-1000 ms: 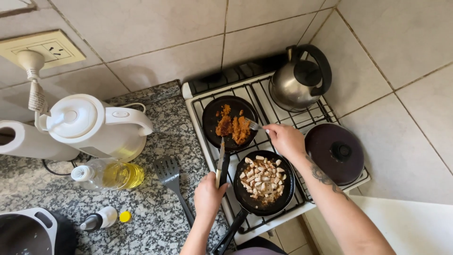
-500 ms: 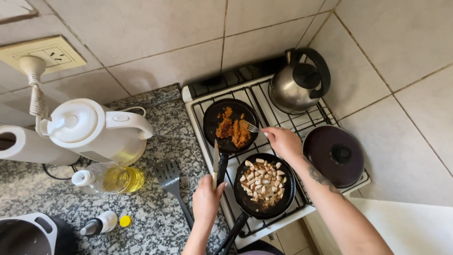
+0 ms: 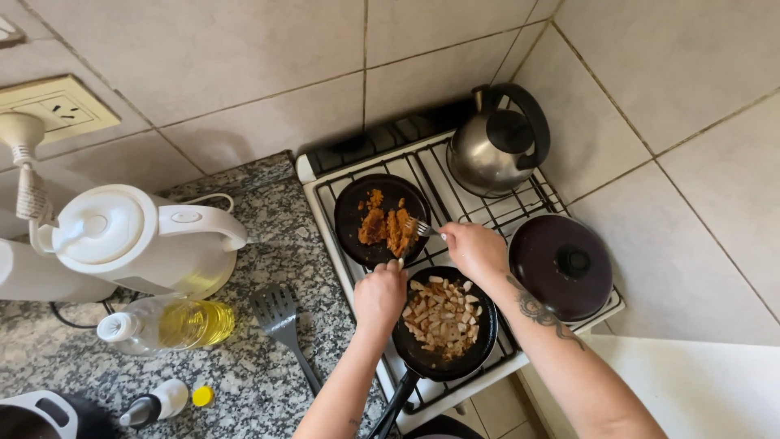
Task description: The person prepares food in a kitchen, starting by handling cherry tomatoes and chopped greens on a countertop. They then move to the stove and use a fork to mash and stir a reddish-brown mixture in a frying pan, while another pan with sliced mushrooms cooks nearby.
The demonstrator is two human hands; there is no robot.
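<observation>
My right hand (image 3: 474, 248) grips a fork (image 3: 424, 230) over the orange food (image 3: 387, 228); my left hand (image 3: 380, 294) closes on the small pan's handle (image 3: 398, 262).

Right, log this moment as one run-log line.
left hand: grips small pan handle | right hand: fork on orange food | small pan: rear burner | front pan: pale diced pieces

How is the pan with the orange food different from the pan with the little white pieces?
The small pan sits farther back on the stove and holds a few orange chunks, with much bare bottom showing. The front pan is bigger and nearly covered with pale pieces. The right hand pokes a fork into the small pan; the left hand is at its near rim, beside the front pan. Both are round and black.
</observation>
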